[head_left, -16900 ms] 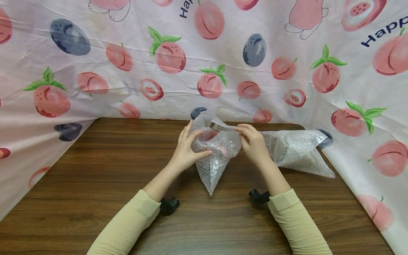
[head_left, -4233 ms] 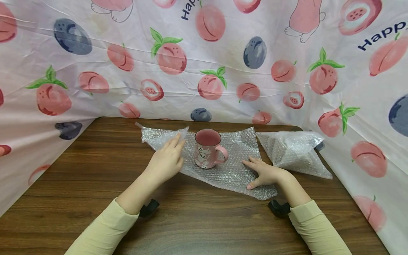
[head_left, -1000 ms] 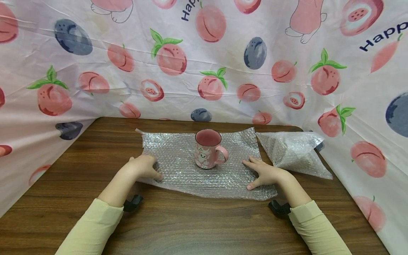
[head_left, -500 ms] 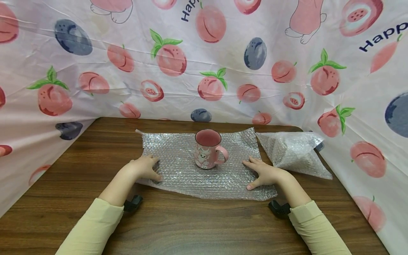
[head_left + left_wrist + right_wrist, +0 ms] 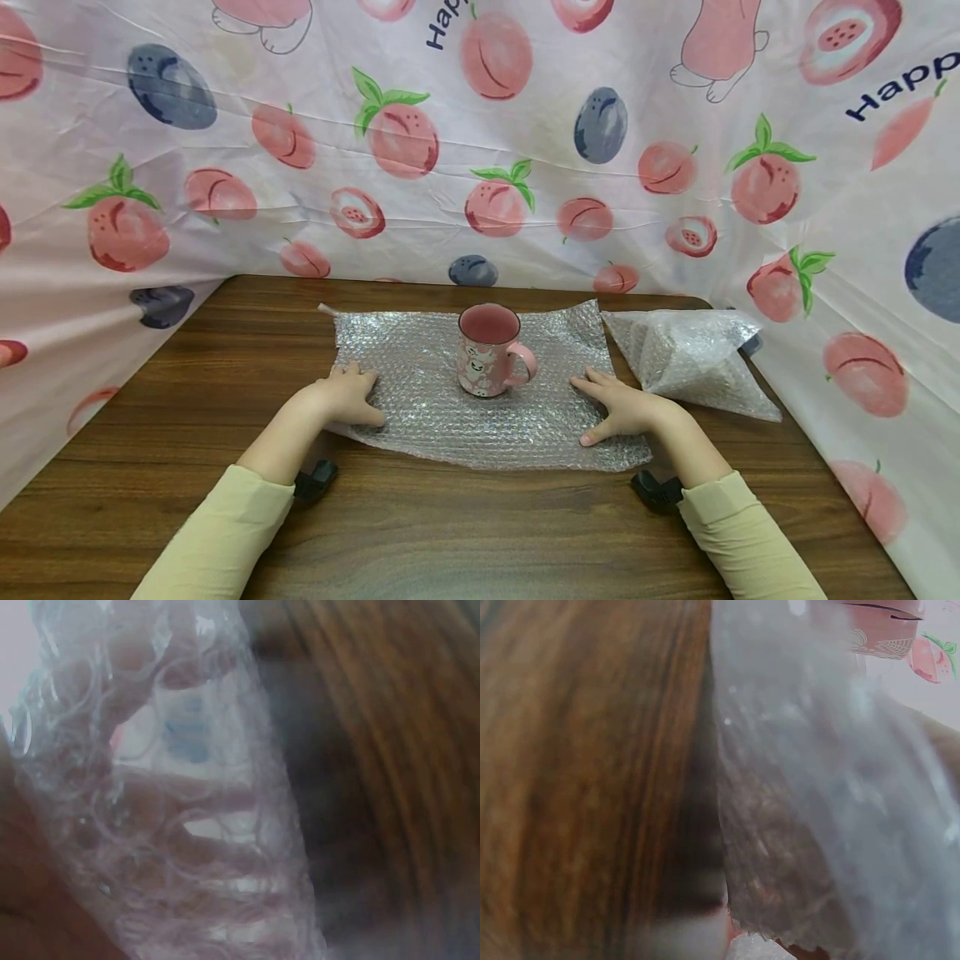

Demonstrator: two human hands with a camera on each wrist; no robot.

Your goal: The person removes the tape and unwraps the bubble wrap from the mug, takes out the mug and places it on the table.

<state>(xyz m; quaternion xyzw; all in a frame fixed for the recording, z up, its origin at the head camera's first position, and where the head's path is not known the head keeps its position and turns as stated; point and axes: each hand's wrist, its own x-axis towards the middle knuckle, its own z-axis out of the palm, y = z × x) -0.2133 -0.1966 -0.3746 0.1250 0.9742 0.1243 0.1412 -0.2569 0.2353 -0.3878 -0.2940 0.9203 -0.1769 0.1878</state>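
Loose, spread-out grip on both sides, more pressing than pinching. Starting at the left: the bare left hand (image 5: 348, 396), in a pale yellow sleeve (image 5: 217, 525) with a small black device (image 5: 316, 481) at the wrist, has its fingers fanned over the left edge of a clear, rectangular bubble wrap sheet (image 5: 412, 400). Nothing is clutched there as far as I can see; my read is that it's just weighing that side down so it doesn't curl. The left wrist cam is mostly blurry bubbles with finger shapes showing through, so not much extra help.

Middle: the pink ceramic mug with white cartoon figures and a dark rim (image 5: 480, 367) stands upright on the sheet, handle pointing right. Neither hand touches it. Its weight probably helps pin the plastic, and sitting near the middle leaves wrap on either side.

Next along, the bare right hand (image 5: 618, 406) rests on the sheet's near right part, fingers and thumb wide apart, gripping nothing. Seems like a mirror of the left, flattening that end.

Far right, just beyond the sheet, a lumpy bubble-wrapped bundle (image 5: 690, 354) lies on the dark brown wooden table (image 5: 480, 533). Can't tell what's inside; looks parked out of the way.
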